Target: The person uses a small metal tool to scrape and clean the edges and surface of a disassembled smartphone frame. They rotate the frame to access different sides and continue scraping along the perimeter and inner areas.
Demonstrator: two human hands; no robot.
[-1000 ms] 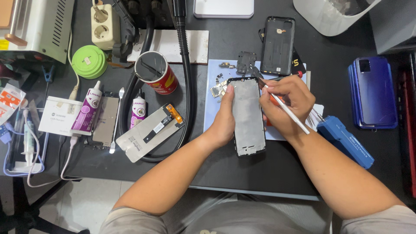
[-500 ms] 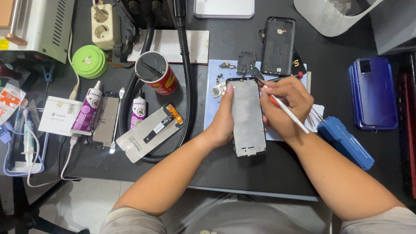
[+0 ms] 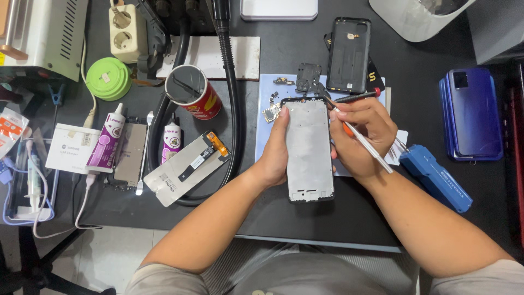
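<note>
- Our left hand (image 3: 274,155) wraps the phone frame (image 3: 309,148) over the table (image 3: 305,218), grip pinching its left edge.
- Our right hand (image 3: 360,136), at 3 o'clock, pinches a screwdriver (image 3: 357,136), tip toward 11 o'clock.

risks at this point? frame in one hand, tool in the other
1. The left hand grips the phone frame only along one edge, above the table; it could twist or slip as the tool in the right hand presses on it.
2. Small loose parts lie on the blue mat right beside the frame; a nudge may scatter them.
</note>
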